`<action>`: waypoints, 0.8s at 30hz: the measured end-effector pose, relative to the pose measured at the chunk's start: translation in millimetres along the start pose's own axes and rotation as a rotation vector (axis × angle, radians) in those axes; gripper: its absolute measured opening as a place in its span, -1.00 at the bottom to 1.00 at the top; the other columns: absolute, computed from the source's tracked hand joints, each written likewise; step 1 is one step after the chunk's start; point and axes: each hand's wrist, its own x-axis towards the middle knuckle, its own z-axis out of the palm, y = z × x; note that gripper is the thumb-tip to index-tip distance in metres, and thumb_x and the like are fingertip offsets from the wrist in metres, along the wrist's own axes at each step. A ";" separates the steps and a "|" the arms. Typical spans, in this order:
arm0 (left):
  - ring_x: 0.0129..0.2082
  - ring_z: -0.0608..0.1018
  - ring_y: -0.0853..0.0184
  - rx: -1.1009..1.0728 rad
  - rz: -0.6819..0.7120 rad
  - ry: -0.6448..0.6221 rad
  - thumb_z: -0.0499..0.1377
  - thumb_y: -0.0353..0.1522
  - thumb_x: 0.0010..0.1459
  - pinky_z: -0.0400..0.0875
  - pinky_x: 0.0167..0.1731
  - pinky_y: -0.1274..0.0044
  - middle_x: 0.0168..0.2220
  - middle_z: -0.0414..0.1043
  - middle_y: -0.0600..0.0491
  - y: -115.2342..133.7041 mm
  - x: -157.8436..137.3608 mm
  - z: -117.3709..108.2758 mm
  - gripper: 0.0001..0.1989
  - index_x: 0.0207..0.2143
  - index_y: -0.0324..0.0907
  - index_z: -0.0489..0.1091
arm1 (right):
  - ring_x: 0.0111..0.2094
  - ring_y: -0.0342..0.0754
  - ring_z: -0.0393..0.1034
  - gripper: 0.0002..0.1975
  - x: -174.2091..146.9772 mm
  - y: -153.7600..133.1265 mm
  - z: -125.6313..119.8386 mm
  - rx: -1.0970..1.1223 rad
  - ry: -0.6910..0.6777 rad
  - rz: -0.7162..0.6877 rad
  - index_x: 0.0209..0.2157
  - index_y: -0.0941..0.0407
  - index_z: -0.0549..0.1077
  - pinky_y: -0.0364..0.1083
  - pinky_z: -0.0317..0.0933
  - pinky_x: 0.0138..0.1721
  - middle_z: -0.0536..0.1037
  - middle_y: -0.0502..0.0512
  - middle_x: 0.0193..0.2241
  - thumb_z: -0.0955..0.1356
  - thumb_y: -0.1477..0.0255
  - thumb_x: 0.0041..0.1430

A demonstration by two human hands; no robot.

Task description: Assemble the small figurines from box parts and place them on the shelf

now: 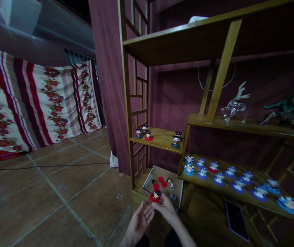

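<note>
A small black-haired figurine (156, 195) on a red round base is pinched in the fingers of my right hand (166, 208), above the front edge of a shallow box. My left hand (141, 216) is just below and left of it, palm turned up, fingers stretched and apart; whether a fingertip touches the base I cannot tell. Inside the white-walled box (150, 177) lie loose red discs (164, 184), a figurine (171, 184) and other small pieces (173, 196).
On the shelf (159, 139) above the box stand several dark-haired figurines (175, 141). Blue-based figurines (219, 178) line the right shelf. A phone (237, 220) lies lower right. Higher up are a clear deer figure (235, 106) and a green figure (291, 109). A cable (46, 167) crosses the floor.
</note>
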 end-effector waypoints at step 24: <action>-0.46 0.50 0.48 0.204 0.128 0.050 0.24 -0.60 -0.20 0.35 -0.44 0.70 -0.28 0.45 0.02 11.7 9.0 -25.7 -0.54 -0.18 -0.13 0.38 | -0.35 -0.09 0.39 -0.61 130.1 -275.7 -5.7 -0.105 0.114 -0.277 -0.31 0.20 0.45 -0.02 0.21 -0.16 0.53 0.08 -0.35 0.45 0.42 -0.30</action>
